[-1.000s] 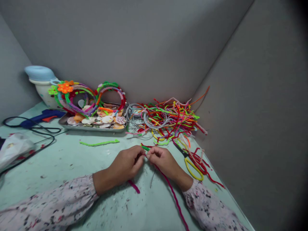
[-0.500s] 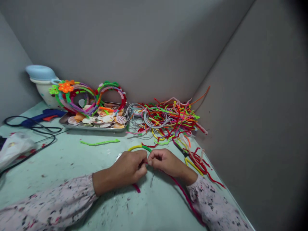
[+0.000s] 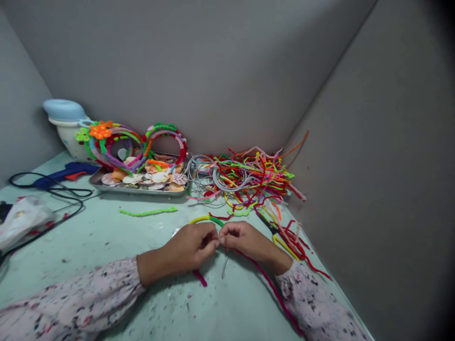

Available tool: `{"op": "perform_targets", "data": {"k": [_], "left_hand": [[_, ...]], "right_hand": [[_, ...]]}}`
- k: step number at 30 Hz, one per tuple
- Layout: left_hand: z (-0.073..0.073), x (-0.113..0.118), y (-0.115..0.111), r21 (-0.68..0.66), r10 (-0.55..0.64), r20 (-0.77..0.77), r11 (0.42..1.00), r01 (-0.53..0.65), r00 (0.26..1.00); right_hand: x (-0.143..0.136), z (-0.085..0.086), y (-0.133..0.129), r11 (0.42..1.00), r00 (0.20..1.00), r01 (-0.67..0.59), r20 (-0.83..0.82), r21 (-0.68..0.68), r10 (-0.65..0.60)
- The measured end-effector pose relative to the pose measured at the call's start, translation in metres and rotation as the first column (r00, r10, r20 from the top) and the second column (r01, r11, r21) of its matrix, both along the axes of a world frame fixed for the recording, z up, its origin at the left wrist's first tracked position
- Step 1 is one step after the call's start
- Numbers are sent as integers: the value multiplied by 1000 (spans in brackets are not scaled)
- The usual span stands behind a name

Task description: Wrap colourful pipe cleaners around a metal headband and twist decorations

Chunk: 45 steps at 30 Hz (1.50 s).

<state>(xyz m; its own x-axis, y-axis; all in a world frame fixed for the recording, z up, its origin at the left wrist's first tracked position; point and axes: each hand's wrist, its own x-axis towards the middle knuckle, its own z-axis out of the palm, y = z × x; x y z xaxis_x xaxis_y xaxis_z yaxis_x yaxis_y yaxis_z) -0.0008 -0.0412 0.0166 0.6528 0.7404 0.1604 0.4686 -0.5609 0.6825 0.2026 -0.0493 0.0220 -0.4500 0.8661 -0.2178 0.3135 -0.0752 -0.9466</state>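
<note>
My left hand (image 3: 194, 245) and my right hand (image 3: 245, 240) meet fingertip to fingertip over the table, both closed in a pinch. A magenta pipe cleaner (image 3: 272, 284) passes through their fingers. Its short end sticks out below my left hand, and its long end trails past my right wrist toward the near edge. Behind the fingers curves a wire hoop (image 3: 199, 219) wrapped in yellow and green; a bare grey wire end (image 3: 224, 266) pokes out beneath. The exact spot where the pipe cleaner meets the hoop is hidden by my fingers.
A metal tray (image 3: 142, 190) holds shells and several pipe-cleaner hoops (image 3: 167, 129). Right of it lie coiled grey wire (image 3: 231, 188) and a heap of pipe cleaners (image 3: 265, 166). Scissors (image 3: 284, 246) rest by my right wrist. A blue glue gun (image 3: 57, 176) and green pipe cleaner (image 3: 147, 212) lie left.
My hands stay pinched together in nearly the same place, with only slight finger movement. The whole view has shifted a little.
</note>
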Motion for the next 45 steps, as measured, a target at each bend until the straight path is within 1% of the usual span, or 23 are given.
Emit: {"op": "perform_targets", "data": {"k": [3, 7, 10, 17, 19, 20, 22, 24, 26, 28, 30, 31, 32, 33, 35, 37, 39, 40, 43, 45], "left_hand": [[1, 0, 1, -14, 30, 27, 999, -30, 999], [6, -2, 4, -23, 132, 81, 991, -131, 988], [8, -3, 6, -34, 191, 127, 982, -188, 973], [10, -3, 4, -56, 265, 245, 964, -259, 933], [11, -3, 3, -92, 277, 274, 961, -262, 921], [11, -3, 4, -131, 288, 289, 957, -260, 913], [10, -4, 5, -211, 324, 327, 941, -266, 888], [9, -4, 7, -264, 373, 367, 920, -289, 852], [7, -5, 9, -281, 407, 395, 907, -313, 823], [5, -5, 10, -280, 418, 417, 904, -323, 807], [2, -6, 11, -273, 420, 441, 905, -327, 793], [1, -6, 12, -271, 422, 450, 904, -330, 787], [1, -6, 12, -271, 426, 455, 903, -334, 782], [0, -6, 13, -273, 431, 457, 901, -338, 778], [0, -5, 14, -283, 433, 458, 899, -334, 777], [-1, -5, 15, -290, 431, 460, 899, -327, 777], [-1, -5, 15, -300, 436, 464, 896, -326, 771], [-1, -6, 15, -304, 444, 468, 893, -332, 764], [-2, -7, 17, -296, 485, 478, 874, -386, 732], [-3, -7, 20, -268, 518, 474, 855, -444, 712]], "right_hand": [[-1, 2, 0, 1000, 1000, -1, 13, 6, 1], [4, 10, 1, 998, 998, -55, 31, -30, 56], [10, 13, 3, 997, 997, -56, 46, -54, 59], [14, 16, 1, 993, 998, -70, -2, -95, 70], [15, 19, 2, 991, 997, -77, -9, -108, 76], [17, 20, 2, 992, 997, -72, -9, -105, 71], [23, 22, 6, 997, 1000, -18, -5, -68, 18], [30, 21, 12, 994, 994, 106, -4, -17, -106], [35, 17, 17, 976, 976, 216, 4, 42, -216], [33, 10, 19, 964, 963, 259, 58, 55, -262], [26, 2, 18, 971, 958, 238, 155, 35, -241], [22, -2, 17, 969, 951, 241, 190, 46, -245], [17, -6, 15, 971, 946, 224, 221, 87, -238], [13, -9, 14, 968, 939, 194, 256, 160, -230], [6, -11, 10, 945, 905, 150, 345, 292, -250], [2, -11, 9, 928, 871, 121, 410, 351, -269], [3, -10, 9, 925, 855, 110, 440, 364, -275], [4, -10, 9, 928, 860, 105, 437, 358, -265], [11, -10, 13, 950, 909, 91, 364, 298, -201], [16, -10, 15, 963, 937, 117, 293, 243, -188]]}}
